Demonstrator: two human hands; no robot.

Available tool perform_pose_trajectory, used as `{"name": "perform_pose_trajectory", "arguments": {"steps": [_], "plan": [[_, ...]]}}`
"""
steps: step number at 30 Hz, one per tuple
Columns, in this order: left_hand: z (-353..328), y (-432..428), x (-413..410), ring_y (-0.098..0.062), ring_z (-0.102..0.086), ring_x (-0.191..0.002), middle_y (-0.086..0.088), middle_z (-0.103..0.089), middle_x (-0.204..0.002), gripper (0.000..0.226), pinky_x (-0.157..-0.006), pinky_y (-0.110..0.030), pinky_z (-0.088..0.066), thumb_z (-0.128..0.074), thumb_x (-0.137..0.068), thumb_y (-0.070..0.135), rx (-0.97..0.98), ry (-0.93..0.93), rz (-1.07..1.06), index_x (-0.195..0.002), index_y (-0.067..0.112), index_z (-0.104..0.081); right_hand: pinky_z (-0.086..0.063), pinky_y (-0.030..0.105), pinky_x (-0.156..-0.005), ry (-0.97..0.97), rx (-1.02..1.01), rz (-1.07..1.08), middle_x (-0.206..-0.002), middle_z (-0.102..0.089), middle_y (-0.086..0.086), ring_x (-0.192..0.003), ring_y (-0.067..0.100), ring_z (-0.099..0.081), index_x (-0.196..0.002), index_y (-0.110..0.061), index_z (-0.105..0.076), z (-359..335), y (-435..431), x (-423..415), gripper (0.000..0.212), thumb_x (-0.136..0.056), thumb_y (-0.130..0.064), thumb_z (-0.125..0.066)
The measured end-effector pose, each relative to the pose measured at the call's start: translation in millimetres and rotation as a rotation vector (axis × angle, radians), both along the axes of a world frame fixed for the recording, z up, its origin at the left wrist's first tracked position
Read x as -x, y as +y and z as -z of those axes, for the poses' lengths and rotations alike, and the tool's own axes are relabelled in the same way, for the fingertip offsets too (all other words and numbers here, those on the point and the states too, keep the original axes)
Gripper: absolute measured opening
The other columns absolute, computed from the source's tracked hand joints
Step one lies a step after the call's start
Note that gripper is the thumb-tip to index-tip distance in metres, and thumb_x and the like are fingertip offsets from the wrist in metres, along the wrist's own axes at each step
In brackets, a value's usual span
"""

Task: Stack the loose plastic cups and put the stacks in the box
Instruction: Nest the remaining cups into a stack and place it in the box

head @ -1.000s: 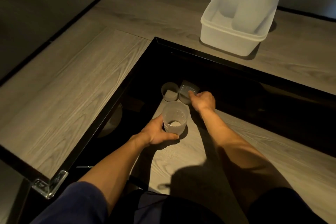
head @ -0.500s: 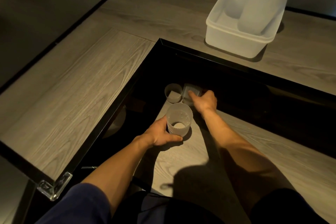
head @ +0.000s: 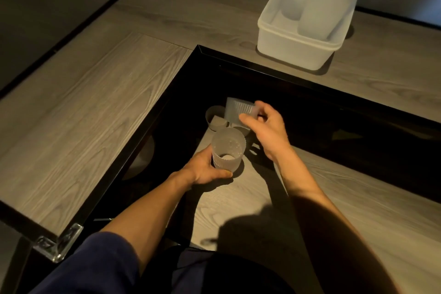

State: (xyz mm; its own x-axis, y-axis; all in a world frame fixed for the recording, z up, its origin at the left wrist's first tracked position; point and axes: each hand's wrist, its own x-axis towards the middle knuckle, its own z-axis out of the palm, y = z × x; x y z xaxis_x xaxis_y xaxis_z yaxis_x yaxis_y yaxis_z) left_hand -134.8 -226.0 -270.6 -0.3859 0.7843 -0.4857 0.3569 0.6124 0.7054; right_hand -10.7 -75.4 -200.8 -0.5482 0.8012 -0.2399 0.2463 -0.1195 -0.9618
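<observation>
The left hand (head: 205,170) curls round an upright ribbed cup (head: 228,150) on the near lower board (head: 229,205) while the right hand (head: 266,127) pinches a second cup (head: 238,111), tilted just beyond it; both seem light, thin and crushable, so grip the ribbed wall gently.

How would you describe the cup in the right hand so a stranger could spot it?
Find the white box on the far tabletop, then look down into the dark sunken opening in front of it. There the right hand pinches a frosted ribbed cup. It alone is held up, tipped sideways; the cups beside it stand upright, one held by the left hand.
</observation>
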Motion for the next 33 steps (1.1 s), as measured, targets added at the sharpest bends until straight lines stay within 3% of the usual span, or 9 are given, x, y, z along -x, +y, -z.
{"name": "perform_pose_trajectory", "arguments": {"steps": [6, 10, 15, 22, 24, 27, 29, 30, 33], "plan": [[-5.5, 0.3, -0.9, -0.015, -0.051, -0.124, 0.006, -0.055, -0.132, 0.087, -0.107, -0.04, -0.044, -0.089, -0.07, 0.036, -0.015, 0.001, 0.015, -0.142, 0.033, -0.041, -0.052, 0.012, -0.088, 0.142, -0.274, -0.135, -0.142, -0.048, -0.001, -0.127, 0.007, -0.052, -0.145, -0.021, -0.047, -34.4, -22.2, -22.1, 0.067, -0.086, -0.011, -0.079], [-9.6, -0.7, -2.2, -0.02, -0.051, -0.126, 0.001, -0.055, -0.136, 0.085, -0.106, -0.04, -0.046, -0.088, -0.073, 0.035, -0.013, 0.011, 0.023, -0.144, 0.03, -0.04, -0.049, 0.012, -0.094, 0.009, -0.422, -0.298, -0.139, -0.054, -0.006, -0.128, 0.001, -0.052, -0.142, -0.024, -0.05, -32.1, -29.9, -33.6, 0.068, -0.083, -0.015, -0.082], [-14.0, -1.3, -2.3, -0.023, -0.056, -0.119, 0.006, -0.052, -0.12, 0.083, -0.099, -0.046, -0.053, -0.088, -0.073, 0.034, 0.012, -0.001, 0.038, -0.141, 0.028, -0.04, -0.041, 0.015, -0.1, -0.161, -0.59, -0.421, -0.137, -0.054, -0.012, -0.126, -0.001, -0.049, -0.145, -0.028, -0.047, -28.6, -39.6, -34.6, 0.073, -0.081, -0.019, -0.081], [-14.7, -0.8, -2.0, -0.024, -0.049, -0.13, -0.003, -0.052, -0.137, 0.085, -0.107, -0.042, -0.045, -0.087, -0.076, 0.026, -0.007, -0.006, 0.026, -0.145, 0.025, -0.037, -0.042, 0.038, -0.113, -0.256, -0.545, -0.469, -0.147, -0.052, -0.008, -0.136, 0.01, -0.047, -0.153, -0.029, -0.036, -24.2, -42.0, -35.1, 0.083, -0.083, -0.026, -0.082], [-13.6, -0.7, -1.5, -0.024, -0.049, -0.131, -0.003, -0.052, -0.138, 0.087, -0.107, -0.041, -0.044, -0.088, -0.075, 0.027, -0.01, -0.004, 0.032, -0.146, 0.025, -0.038, -0.037, 0.045, -0.118, -0.374, -0.493, -0.581, -0.163, -0.034, -0.003, -0.146, 0.017, -0.038, -0.16, -0.034, -0.018, -21.6, -38.8, -38.1, 0.099, -0.085, -0.03, -0.082], [-11.4, 0.2, -0.7, -0.023, -0.049, -0.129, -0.003, -0.054, -0.137, 0.087, -0.106, -0.04, -0.044, -0.088, -0.074, 0.029, -0.006, 0.005, 0.025, -0.145, 0.025, -0.038, -0.047, 0.034, -0.108, -0.506, -0.376, -0.746, -0.171, -0.003, -0.003, -0.145, 0.022, -0.039, -0.159, -0.046, 0.007, -17.3, -30.1, -45.2, 0.125, -0.08, -0.018, -0.085], [-10.5, 1.6, -0.5, -0.023, -0.05, -0.129, -0.002, -0.054, -0.136, 0.086, -0.107, -0.041, -0.043, -0.089, -0.073, 0.031, -0.007, 0.009, 0.029, -0.144, 0.026, -0.04, -0.055, 0.024, -0.089, -0.498, -0.322, -0.675, -0.171, 0.001, -0.004, -0.143, 0.025, -0.043, -0.159, -0.049, 0.004, -9.5, -22.5, -44.7, 0.124, -0.08, -0.002, -0.079], [-10.0, 2.4, 0.0, -0.023, -0.051, -0.129, -0.002, -0.055, -0.136, 0.085, -0.109, -0.042, -0.044, -0.089, -0.072, 0.032, -0.004, 0.01, 0.029, -0.143, 0.027, -0.041, -0.055, 0.024, -0.089, -0.489, -0.302, -0.594, -0.171, -0.003, -0.003, -0.143, 0.026, -0.042, -0.16, -0.045, -0.001, -2.7, -18.4, -41.9, 0.119, -0.08, 0.004, -0.075], [-8.7, 4.0, 2.6, -0.023, -0.052, -0.128, -0.002, -0.057, -0.135, 0.084, -0.11, -0.048, -0.044, -0.09, -0.071, 0.032, 0.015, 0.01, 0.024, -0.14, 0.028, -0.043, -0.046, 0.039, -0.111, -0.524, -0.316, -0.342, -0.165, -0.024, 0.007, -0.144, 0.028, -0.04, -0.16, -0.027, -0.025, 23.0, -7.0, -30.8, 0.096, -0.083, 0.0, -0.074]]}}
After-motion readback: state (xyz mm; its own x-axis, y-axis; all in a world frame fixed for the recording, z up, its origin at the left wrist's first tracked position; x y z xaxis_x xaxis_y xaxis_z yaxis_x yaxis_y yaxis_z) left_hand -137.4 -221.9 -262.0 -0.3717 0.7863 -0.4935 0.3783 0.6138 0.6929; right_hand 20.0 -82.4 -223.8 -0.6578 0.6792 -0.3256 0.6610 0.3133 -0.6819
